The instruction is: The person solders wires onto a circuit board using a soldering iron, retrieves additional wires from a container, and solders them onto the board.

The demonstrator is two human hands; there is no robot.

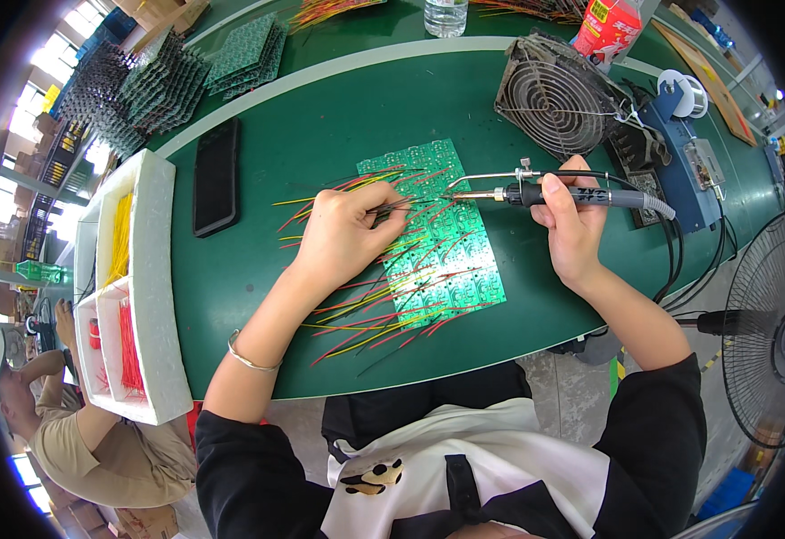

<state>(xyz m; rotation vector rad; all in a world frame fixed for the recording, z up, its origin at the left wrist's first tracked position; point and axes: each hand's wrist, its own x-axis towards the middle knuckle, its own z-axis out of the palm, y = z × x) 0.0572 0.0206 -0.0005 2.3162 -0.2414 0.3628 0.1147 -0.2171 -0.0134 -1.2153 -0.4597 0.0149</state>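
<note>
A green circuit board panel (473, 256) lies on the green table in front of me, with many red, yellow and black wires (357, 314) sticking out past its left side. Over the panel's upper left part, my left hand (343, 229) pinches a thin wire between thumb and fingers; its colour is hard to make out. My right hand (574, 220) grips a soldering iron (621, 198) from the right, and a thin metal feed tube (487, 176) is clamped above its shaft. The iron's tip meets the panel near its upper middle, just right of my left fingertips.
At left stand a white foam box (163, 296) of yellow and red wires and a black phone (217, 175). Stacked boards (244, 54), a bottle (446, 18) and a grilled fan (554, 99) sit farther back. A solder spool (691, 95) is right; another person (114, 449) sits left.
</note>
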